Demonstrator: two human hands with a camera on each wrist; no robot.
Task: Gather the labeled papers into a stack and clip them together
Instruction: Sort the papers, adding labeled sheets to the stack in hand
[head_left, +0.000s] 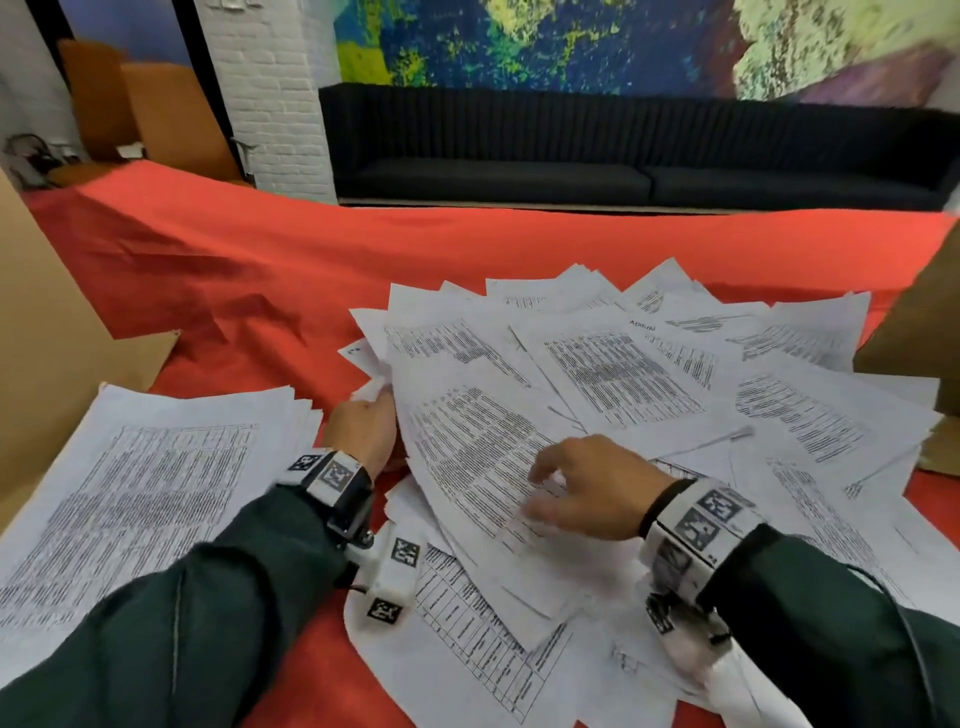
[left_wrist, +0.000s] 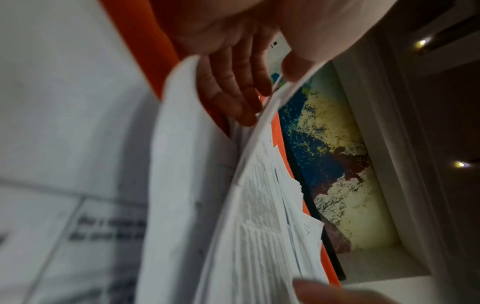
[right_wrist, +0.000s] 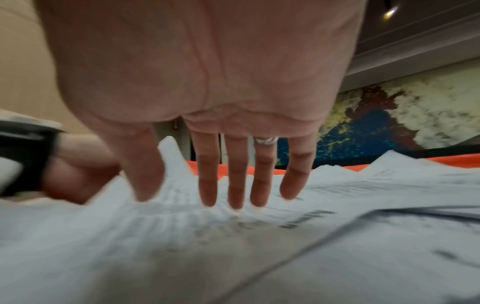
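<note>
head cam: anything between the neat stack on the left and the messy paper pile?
Only the left hand, gripping the loose pile's left edge, and bare red tablecloth beyond it; the stack sits apart. Head view.

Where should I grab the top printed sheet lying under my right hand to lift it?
Pinch the top sheet at its left edge, coming from the left: the left hand holds that edge raised off the red cloth, while the right hand hovers open above it.

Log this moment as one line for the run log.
left hand: grips edge of loose printed white papers | right hand: open over them | no clip visible
</note>
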